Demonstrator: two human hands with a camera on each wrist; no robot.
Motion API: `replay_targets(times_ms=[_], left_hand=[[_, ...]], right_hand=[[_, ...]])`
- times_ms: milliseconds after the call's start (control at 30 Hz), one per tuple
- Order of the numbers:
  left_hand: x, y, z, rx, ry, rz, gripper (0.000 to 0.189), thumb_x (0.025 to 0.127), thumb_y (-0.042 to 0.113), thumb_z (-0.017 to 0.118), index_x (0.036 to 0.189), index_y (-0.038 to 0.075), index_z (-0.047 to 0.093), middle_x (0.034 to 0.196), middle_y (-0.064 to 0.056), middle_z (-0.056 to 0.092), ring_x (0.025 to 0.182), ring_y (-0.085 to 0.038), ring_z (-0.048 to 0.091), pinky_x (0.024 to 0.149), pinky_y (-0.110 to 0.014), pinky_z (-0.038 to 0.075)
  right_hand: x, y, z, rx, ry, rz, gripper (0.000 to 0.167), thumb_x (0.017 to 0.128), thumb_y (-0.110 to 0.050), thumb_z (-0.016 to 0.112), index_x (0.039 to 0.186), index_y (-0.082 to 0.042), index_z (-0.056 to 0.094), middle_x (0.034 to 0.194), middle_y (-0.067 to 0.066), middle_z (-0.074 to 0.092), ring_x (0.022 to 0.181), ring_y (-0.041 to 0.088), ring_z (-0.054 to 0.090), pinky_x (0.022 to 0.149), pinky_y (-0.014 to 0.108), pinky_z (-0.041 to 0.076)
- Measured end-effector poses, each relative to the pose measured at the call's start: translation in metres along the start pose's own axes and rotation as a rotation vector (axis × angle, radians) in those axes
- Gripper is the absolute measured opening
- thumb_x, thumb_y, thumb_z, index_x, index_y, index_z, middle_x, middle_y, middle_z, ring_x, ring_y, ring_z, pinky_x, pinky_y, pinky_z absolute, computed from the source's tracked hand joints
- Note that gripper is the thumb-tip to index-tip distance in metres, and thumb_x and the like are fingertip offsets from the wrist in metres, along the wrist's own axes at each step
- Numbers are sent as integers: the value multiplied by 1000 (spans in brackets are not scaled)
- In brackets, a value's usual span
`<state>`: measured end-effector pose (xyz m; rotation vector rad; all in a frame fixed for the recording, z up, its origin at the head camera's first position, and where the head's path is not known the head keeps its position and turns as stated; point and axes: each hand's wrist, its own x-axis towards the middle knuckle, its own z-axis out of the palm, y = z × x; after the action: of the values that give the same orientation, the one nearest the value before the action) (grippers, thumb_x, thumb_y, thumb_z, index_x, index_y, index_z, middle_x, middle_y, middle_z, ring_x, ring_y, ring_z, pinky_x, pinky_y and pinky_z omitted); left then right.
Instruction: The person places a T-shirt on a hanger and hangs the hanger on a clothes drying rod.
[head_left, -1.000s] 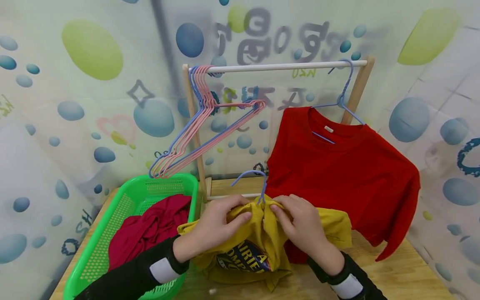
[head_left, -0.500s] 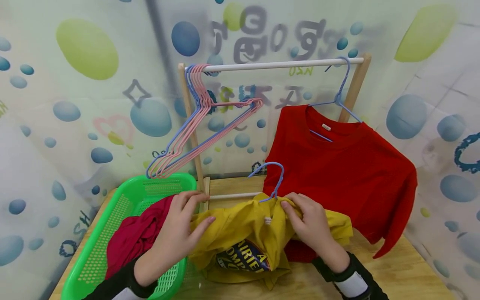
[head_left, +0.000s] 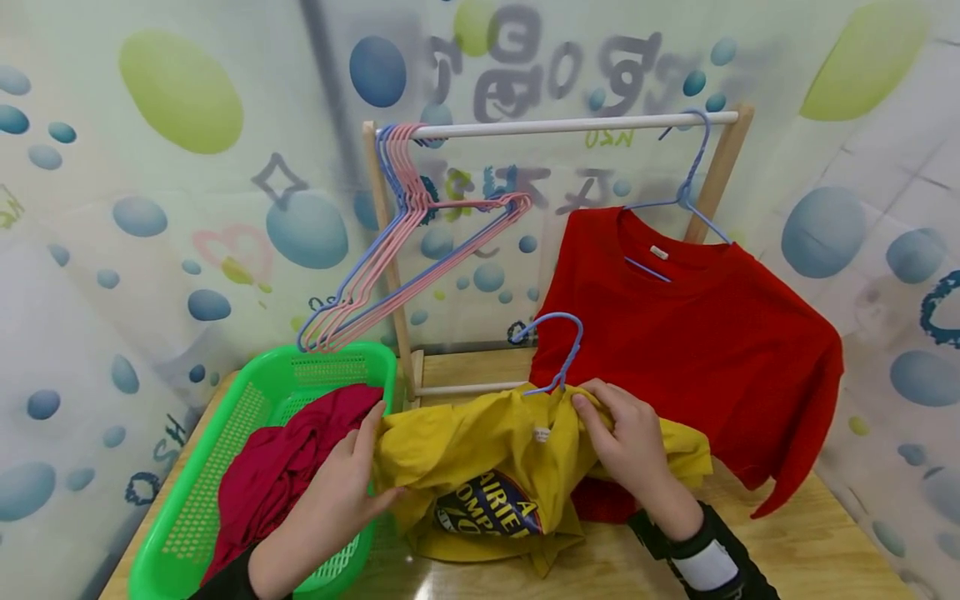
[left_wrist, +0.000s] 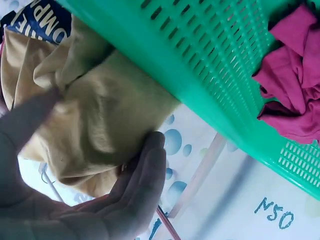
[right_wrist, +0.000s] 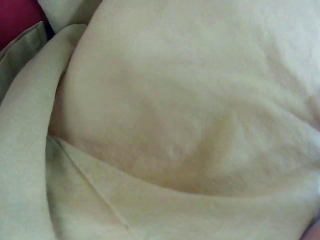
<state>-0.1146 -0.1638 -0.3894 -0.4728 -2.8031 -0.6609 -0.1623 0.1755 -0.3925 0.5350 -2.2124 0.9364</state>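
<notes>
A yellow T-shirt [head_left: 472, 433] with a dark printed patch drapes over a blue hanger [head_left: 576, 340], whose hook rises out of the collar. My right hand [head_left: 628, 442] pinches the shirt's cloth just right of the hook. At the shirt's left end, my left hand [head_left: 337, 492] has its fingers extended and its thumb spread apart. In the left wrist view, that hand [left_wrist: 125, 205] lies alongside the yellow cloth [left_wrist: 110, 115], its fingertips at the edge and the thumb blurred. Cloth [right_wrist: 175, 100] fills most of the right wrist view, hiding the right fingers there.
A green basket [head_left: 176, 479] holding a dark red garment [head_left: 300, 454] stands at the left. Behind is a rack with a white rail [head_left: 570, 127]. Pink and blue hangers [head_left: 408, 218] hang at its left, a red shirt [head_left: 675, 350] at its right.
My left hand has let go of the collar area and moved left to the shirt's left end, then slightly lower. The hook has shifted right. My right hand keeps its pinch.
</notes>
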Motion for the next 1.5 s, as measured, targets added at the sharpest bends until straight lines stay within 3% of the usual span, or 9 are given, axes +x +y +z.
replay_targets(times_ms=[167,333,500,767,867,1033,1167,1300,1500], left_hand=[[1,0,0,-46,75,39,76,81,-6,78,144,1,37,113,-19,65,81,-23,67,65,-30,54],[5,-3,-2,-92,167,60,39,83,-11,70,113,6,52,88,-3,62,68,-7,56,59,-20,47],[8,-8,-2,-126,309,96,36,75,-14,79,92,10,58,81,3,67,72,-8,68,61,-20,53],[12,-12,-7,-234,443,148,34,71,-14,82,81,14,65,81,6,63,72,-2,58,63,-12,46],[14,-12,-16,-348,414,115,28,77,-12,79,85,11,65,85,3,62,77,-4,57,68,-15,49],[21,-9,-35,-614,240,-21,7,97,1,64,95,3,57,85,2,59,73,-9,56,66,-23,49],[30,-8,-45,-749,152,-114,13,104,9,55,101,-3,51,80,4,56,70,-12,52,62,-25,46],[40,-12,-47,-661,115,-151,13,106,12,50,103,-1,50,81,-2,59,68,-11,52,62,-24,46],[45,-18,-41,-282,126,-91,9,104,9,53,110,3,56,100,-12,66,84,-19,60,72,-30,49]], right_hand=[[0,2,-1,20,8,10,11,90,1,70,92,-9,72,82,1,72,68,1,56,64,14,44],[0,4,-3,31,4,6,10,91,0,69,92,-9,72,81,1,72,67,0,55,63,14,44],[0,6,-4,38,6,13,10,91,0,68,91,-9,71,75,-1,69,62,-1,50,59,14,41],[0,10,-8,82,12,-8,12,91,2,67,90,-9,71,71,-3,66,60,-3,48,56,15,40],[0,11,-10,97,9,-9,13,91,3,67,90,-9,72,73,-2,68,62,-3,50,59,14,42],[-2,13,-13,133,-28,-8,17,90,5,67,90,-11,72,75,-3,68,65,-4,51,60,14,43],[-3,13,-14,174,-64,-34,21,90,6,66,90,-14,72,75,-5,68,62,-3,50,57,14,42],[-3,12,-15,195,-41,-49,23,90,8,65,91,-14,71,74,-5,65,61,-3,49,56,14,41],[-2,11,-19,209,-5,-26,22,89,10,64,91,-11,71,73,-3,65,62,-3,49,56,15,41]])
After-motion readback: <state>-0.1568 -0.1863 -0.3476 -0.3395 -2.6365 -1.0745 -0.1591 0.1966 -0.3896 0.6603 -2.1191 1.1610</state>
